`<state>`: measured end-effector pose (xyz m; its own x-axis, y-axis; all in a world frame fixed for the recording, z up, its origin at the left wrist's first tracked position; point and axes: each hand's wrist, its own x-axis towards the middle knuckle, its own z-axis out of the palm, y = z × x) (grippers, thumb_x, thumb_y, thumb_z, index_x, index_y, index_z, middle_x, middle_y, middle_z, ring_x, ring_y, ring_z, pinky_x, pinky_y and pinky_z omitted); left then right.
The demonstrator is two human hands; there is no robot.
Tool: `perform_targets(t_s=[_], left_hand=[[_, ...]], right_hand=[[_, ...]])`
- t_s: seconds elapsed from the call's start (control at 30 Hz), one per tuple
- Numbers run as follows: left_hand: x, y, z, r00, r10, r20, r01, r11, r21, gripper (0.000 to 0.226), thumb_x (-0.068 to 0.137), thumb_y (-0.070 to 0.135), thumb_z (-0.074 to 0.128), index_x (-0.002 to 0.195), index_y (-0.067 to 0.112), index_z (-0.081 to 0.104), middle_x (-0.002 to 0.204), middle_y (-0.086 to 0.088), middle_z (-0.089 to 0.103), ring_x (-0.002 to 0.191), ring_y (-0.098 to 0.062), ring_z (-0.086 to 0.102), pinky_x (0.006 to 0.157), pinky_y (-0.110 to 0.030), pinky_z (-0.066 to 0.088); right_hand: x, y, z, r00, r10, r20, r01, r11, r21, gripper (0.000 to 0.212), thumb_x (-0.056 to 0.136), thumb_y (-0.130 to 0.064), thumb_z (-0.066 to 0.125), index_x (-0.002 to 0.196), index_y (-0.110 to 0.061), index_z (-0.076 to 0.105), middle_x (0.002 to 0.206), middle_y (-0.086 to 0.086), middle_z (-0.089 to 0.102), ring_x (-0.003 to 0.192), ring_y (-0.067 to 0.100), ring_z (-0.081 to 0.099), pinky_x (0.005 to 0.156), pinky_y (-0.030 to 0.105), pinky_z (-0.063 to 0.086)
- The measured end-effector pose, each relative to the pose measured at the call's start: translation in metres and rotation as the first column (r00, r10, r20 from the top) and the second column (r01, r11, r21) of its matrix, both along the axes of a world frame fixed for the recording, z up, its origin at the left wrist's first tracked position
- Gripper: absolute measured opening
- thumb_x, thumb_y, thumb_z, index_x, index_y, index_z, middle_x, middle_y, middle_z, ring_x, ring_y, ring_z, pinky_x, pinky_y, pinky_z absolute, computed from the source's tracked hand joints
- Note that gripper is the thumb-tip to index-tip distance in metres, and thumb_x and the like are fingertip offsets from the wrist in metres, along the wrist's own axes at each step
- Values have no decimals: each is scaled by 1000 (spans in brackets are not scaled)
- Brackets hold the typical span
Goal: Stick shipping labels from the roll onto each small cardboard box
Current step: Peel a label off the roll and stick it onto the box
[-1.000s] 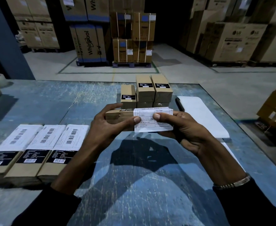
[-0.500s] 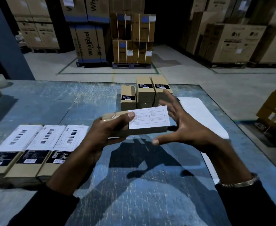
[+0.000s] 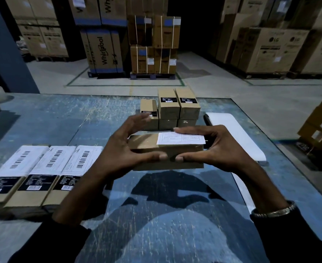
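box (image 3: 167, 154) gripped by fingers of left hand (image 3: 118, 154) and right hand (image 3: 219, 149) | white label (image 3: 181, 138) unreadable | background cartons: Whirlpool (image 3: 104, 50), LG (image 3: 274, 39)

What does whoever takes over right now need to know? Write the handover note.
Left hand: holds the box at its left end, thumb on the front, fingers spread above.
Right hand: holds the right end, fingers pressing on the label.
Done: three labelled boxes lie in a row at left; this box has its label on.
Left: set it down, then label the stack behind, using the label strip at right.
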<state>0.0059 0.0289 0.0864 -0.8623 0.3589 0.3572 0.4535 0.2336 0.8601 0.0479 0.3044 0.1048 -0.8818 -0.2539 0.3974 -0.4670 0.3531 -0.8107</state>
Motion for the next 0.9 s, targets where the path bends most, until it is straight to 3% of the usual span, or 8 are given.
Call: perform_targets(t_s=[0.07, 0.17, 0.33, 0.57, 0.67, 0.77, 0.83, 0.9], left_hand=[[1, -2, -6, 971, -122, -204, 92, 984, -151, 96, 65, 47, 101, 150, 34, 58, 145, 12, 66, 133, -8, 63, 104, -37, 59], [-2, 1, -15, 903, -182, -388, 33, 932, -361, 85, 79, 65, 86, 153, 36, 56, 148, 11, 64, 130, -10, 65, 98, -44, 62], [-3, 8, -39, 892, -154, -424, -42, 907, -418, 72, 88, 70, 72, 152, 44, 55, 158, 20, 53, 134, -7, 60, 100, -43, 60], [-6, 23, -63, 885, -135, -446, -52, 922, -383, 46, 95, 59, 67, 138, 42, 69, 147, 19, 62, 139, -7, 57, 107, -38, 56], [-7, 22, -65, 872, -157, -463, -32, 927, -374, 42, 96, 55, 70, 136, 43, 69, 145, 19, 63, 134, -8, 60, 102, -38, 58], [-11, 19, -65, 844, -205, -496, -10, 918, -396, 39, 98, 45, 71, 137, 44, 67, 147, 19, 62, 132, -15, 62, 99, -43, 60], [-13, 16, -66, 814, -240, -530, -5, 908, -419, 39, 98, 39, 67, 137, 43, 66, 148, 18, 62, 133, -20, 62, 100, -43, 60], [-13, 15, -67, 810, -243, -533, -11, 904, -428, 40, 96, 36, 70, 135, 40, 69, 146, 15, 64, 134, -22, 62, 101, -45, 60]], right_hand=[[-1, 0, -1, 999, 36, 35, -36, 999, -19, 59, 70, -17, 96, 126, -23, 77, 120, -6, 80, 112, 17, 76, 92, 38, 65], [-3, -1, -6, 995, 77, 70, -74, 996, -42, 52, 71, -11, 95, 121, -18, 80, 116, -2, 81, 109, 21, 78, 91, 39, 65], [-12, 6, -25, 982, 89, 167, -78, 994, -74, 48, 74, -2, 93, 120, -6, 80, 120, 6, 80, 113, 26, 76, 97, 46, 63], [-21, 19, -51, 901, 177, 397, -110, 976, -186, 41, 75, 14, 86, 114, 6, 79, 127, 14, 74, 122, 33, 70, 105, 45, 58], [-24, 27, -51, 817, 326, 475, -187, 930, -316, 64, 76, 20, 80, 133, -7, 73, 140, 16, 69, 130, 35, 66, 110, 44, 55], [-27, 25, -48, 844, 320, 430, -102, 883, -457, 64, 90, -2, 73, 150, -15, 56, 146, 14, 66, 138, 27, 61, 113, 40, 52], [-31, 17, -49, 882, 159, 443, 49, 905, -422, 48, 98, -27, 72, 144, -15, 62, 135, 10, 73, 131, 22, 67, 108, 37, 54], [-32, 11, -51, 872, 41, 487, 129, 942, -310, 44, 91, -37, 73, 128, -15, 75, 122, 5, 79, 114, 18, 73, 100, 33, 56]])
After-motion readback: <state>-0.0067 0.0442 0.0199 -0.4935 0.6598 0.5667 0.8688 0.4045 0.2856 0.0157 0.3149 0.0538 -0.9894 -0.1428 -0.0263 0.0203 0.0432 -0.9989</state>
